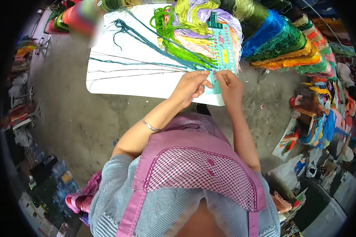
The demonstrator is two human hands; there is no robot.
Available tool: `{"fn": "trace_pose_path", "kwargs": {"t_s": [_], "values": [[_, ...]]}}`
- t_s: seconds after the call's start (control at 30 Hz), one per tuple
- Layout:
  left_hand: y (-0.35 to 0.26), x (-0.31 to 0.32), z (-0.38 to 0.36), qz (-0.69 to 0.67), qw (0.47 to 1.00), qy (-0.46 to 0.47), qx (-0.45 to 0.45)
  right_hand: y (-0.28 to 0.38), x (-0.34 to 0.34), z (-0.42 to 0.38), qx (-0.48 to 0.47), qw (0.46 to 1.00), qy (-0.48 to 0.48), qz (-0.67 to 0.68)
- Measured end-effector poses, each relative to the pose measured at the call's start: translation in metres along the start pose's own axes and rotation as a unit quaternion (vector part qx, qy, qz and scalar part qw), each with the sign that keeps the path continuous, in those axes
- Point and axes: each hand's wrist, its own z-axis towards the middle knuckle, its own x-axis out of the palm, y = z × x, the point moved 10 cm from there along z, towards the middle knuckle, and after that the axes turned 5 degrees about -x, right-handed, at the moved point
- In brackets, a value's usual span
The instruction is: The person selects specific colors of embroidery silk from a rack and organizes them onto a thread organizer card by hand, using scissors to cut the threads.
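Note:
A teal card with rows of holes (228, 51) lies along the right side of the white tabletop, with skeins of embroidery thread hung through its left-hand holes. My left hand (192, 86) is at the card's lower left edge, thumb and forefinger pinched on a thin dark thread (154, 72) that trails left. Close beside it, my right hand (230, 85) pinches over the lower part of the card; what lies between its fingertips is too small to make out. Teal-blue thread (162, 51) fans out to the left above my hands. Bright green thread (174, 51) hangs above that.
The white table (126, 85) ends just below my hands. Purple and yellow-green skeins (186, 17) heap at its back. Large hanks of blue (271, 27) and orange thread (292, 57) hang at the right. A blurred person's head is at the upper left.

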Motion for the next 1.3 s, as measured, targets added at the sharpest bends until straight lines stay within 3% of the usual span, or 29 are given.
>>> {"fn": "trace_pose_path", "kwargs": {"t_s": [0.03,0.07,0.13,0.23,0.27,0.3,0.37,0.47,0.5,0.73,0.8,0.83,0.93,1.0,1.07,1.1,1.17,1.2,1.27,1.3], "values": [[0.001,0.0,0.001,-0.008,1.0,-0.002,0.004,0.004,-0.001,0.0,-0.034,0.995,0.001,-0.093],[0.002,0.0,0.002,-0.008,1.0,-0.004,0.004,0.001,0.001,-0.001,-0.033,0.995,0.003,-0.091],[0.002,-0.002,0.004,0.002,1.0,-0.023,0.01,0.024,0.005,-0.003,-0.16,0.966,-0.012,-0.203],[-0.002,-0.014,0.012,0.019,0.996,-0.03,0.087,0.041,0.01,-0.006,-0.209,0.961,0.006,-0.182],[-0.009,-0.014,0.01,0.052,0.992,-0.028,0.114,0.031,0.008,-0.005,-0.115,0.982,0.016,-0.147],[-0.014,-0.011,0.01,0.084,0.987,-0.022,0.138,0.032,0.008,-0.002,-0.117,0.982,0.019,-0.144],[-0.018,-0.006,0.015,0.123,0.979,-0.004,0.163,0.003,0.005,0.002,0.009,0.998,0.054,-0.026],[-0.021,-0.012,0.022,0.147,0.974,-0.006,0.173,-0.002,0.019,0.009,0.008,0.995,0.065,0.082],[-0.02,0.004,0.019,0.211,0.966,-0.008,0.151,0.002,0.006,0.004,0.024,0.996,0.05,0.076],[-0.019,-0.014,0.028,0.132,0.974,-0.005,0.184,-0.006,0.006,0.004,-0.007,1.0,0.029,0.005],[-0.016,-0.02,0.026,0.068,0.993,-0.009,0.092,-0.007,0.006,0.004,-0.019,0.999,0.033,0.003],[-0.018,-0.017,0.022,-0.029,0.997,0.029,0.065,-0.008,0.007,0.003,-0.025,0.999,0.034,-0.004],[-0.027,0.005,0.007,-0.04,0.993,0.104,0.028,0.016,0.01,0.002,-0.033,0.998,0.035,-0.048],[-0.019,0.011,0.013,0.133,0.987,0.087,0.037,0.019,0.012,0.0,-0.037,0.997,0.026,-0.063],[-0.005,0.015,0.028,0.343,0.936,0.069,0.031,0.022,0.007,0.0,-0.083,0.996,-0.025,-0.038],[-0.003,0.01,0.034,0.342,0.937,0.067,0.032,0.025,0.007,0.0,-0.085,0.995,-0.024,-0.037],[-0.029,0.017,0.033,0.453,0.86,0.075,0.225,0.019,0.008,0.0,-0.027,0.996,0.004,-0.083],[-0.047,0.005,0.026,0.422,0.878,0.047,0.221,0.017,0.007,0.0,-0.028,0.996,0.004,-0.084],[-0.071,-0.054,0.023,0.189,0.975,-0.036,0.114,0.016,0.008,0.001,-0.054,0.993,0.017,-0.101],[-0.079,-0.085,0.022,0.026,0.998,-0.02,0.062,0.014,0.009,0.001,-0.055,0.993,0.017,-0.102]]}}
